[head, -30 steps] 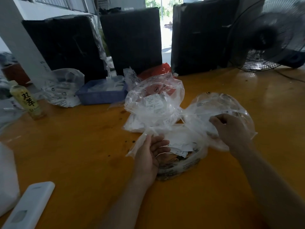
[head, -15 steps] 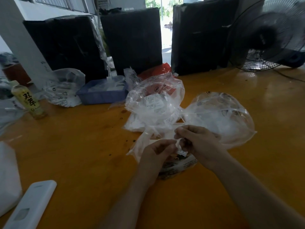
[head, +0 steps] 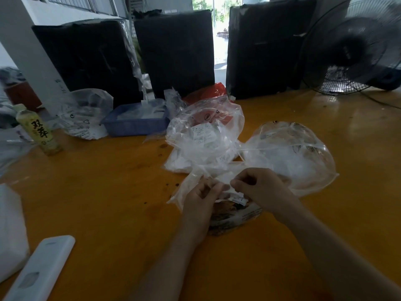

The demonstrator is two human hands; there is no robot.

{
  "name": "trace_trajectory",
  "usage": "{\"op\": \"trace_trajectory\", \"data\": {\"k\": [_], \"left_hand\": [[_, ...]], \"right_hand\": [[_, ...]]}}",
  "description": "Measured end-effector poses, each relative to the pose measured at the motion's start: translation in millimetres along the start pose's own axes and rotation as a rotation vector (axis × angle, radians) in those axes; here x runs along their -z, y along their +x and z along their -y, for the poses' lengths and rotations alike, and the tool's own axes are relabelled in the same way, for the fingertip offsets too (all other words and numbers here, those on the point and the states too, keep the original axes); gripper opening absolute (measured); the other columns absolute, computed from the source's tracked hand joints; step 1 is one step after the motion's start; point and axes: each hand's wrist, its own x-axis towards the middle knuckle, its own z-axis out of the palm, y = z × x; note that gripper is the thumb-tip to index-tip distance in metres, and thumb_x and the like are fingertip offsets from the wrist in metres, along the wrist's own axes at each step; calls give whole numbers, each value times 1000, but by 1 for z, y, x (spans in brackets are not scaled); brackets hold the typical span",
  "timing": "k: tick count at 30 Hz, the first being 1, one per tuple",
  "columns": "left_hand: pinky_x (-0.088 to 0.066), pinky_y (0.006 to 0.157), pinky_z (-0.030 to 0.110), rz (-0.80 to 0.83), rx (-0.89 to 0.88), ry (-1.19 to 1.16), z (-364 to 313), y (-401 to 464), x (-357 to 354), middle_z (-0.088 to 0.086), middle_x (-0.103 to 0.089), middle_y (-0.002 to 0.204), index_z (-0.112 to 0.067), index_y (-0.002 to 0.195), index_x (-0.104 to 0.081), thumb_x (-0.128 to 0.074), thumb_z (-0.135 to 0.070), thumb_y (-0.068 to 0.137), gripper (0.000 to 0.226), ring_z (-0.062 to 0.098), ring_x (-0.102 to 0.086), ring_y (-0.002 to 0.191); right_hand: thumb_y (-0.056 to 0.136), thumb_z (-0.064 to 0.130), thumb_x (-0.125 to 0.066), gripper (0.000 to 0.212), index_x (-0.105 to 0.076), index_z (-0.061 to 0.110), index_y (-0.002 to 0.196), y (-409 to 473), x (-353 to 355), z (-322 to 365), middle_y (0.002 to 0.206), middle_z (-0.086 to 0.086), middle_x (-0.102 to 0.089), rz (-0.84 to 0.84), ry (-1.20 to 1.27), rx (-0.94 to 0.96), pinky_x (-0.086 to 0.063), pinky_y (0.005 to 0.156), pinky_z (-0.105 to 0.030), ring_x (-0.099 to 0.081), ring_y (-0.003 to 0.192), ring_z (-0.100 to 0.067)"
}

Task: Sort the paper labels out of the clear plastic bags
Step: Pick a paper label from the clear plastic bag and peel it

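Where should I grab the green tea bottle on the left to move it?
Grip the green tea bottle around its labelled middle, coming from its right side: it stands upright, plastic bags crowd its left and rear, and bare table lies to its right.

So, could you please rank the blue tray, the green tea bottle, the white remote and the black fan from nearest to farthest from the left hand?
1. Blue tray: beyond the left hand, up and to its left.
2. White remote at the near left edge and green tea bottle at the far left: too close to call.
3. Black fan: far right corner of the table.
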Motion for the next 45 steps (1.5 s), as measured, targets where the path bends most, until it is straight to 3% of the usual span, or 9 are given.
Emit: {"op": "trace_trajectory", "data": {"k": [3,6,12,20,25,30,34,38,45], "left_hand": [[-61,77,33,32,6,-65,-3,-2,2,4,-80,111,-25,108,-78,-81,-49,89,31,23,-77,104],[-60,67,27,-32,33,-117,0,1,2,4,-81,110,-15,110,-76,-78,-35,90,29,23,-78,103],[-63,80,26,-97,103,-388,4,8,4,18,-79,110,0,122,-65,-67,1,97,25,33,-78,104],[-65,82,31,-124,101,-505,1,8,2,23,-78,112,7,119,-69,-77,-17,79,47,35,-76,107],[-63,79,25,-106,96,-441,4,8,3,19,-79,113,6,125,-69,-74,-19,83,49,31,-77,107],[-62,79,23,-102,103,-444,3,8,3,16,-79,113,1,120,-74,-75,-17,83,41,26,-78,105],[-63,79,24,-88,128,-467,5,8,5,21,-78,113,-3,109,-79,-71,-3,91,20,32,-78,102],[-64,84,31,-84,97,-492,3,7,5,26,-77,111,4,123,-68,-78,-15,82,46,37,-78,101],[-63,87,30,-62,98,-452,6,7,5,23,-77,114,-1,108,-79,-80,-26,81,37,36,-77,107]], "right_hand": [[94,40,-71,12,-72,32,86,2,-4,1,78,21,-67,23,-93,89,-46,58,-13,-63,71,0],[101,40,-61,15,-71,32,92,12,0,-4,82,18,-68,-14,-204,70,-43,59,-14,-63,72,0],[104,36,-52,25,-68,26,121,21,-7,-11,122,2,-64,91,-746,175,-50,81,-28,-64,99,-16],[100,59,-49,43,-61,32,132,24,-30,-13,120,-2,-42,77,-866,128,-58,77,-37,-60,94,-18],[101,49,-56,29,-76,29,102,25,-24,-19,99,5,-56,-23,-592,129,-51,70,-31,-57,79,-11],[103,38,-57,28,-73,24,84,23,-1,-27,63,1,-67,-206,142,-82,-51,59,-30,-61,56,-9],[101,27,-64,21,-74,9,98,18,4,-28,72,-8,-73,-168,592,-175,-61,75,-38,-71,70,-24],[97,18,-68,18,-72,2,104,17,5,-29,90,-12,-76,-132,719,-149,-63,80,-35,-75,86,-32],[96,19,-67,21,-65,1,106,16,9,-26,94,-20,-75,-91,913,-103,-62,83,-35,-74,97,-38]]}}
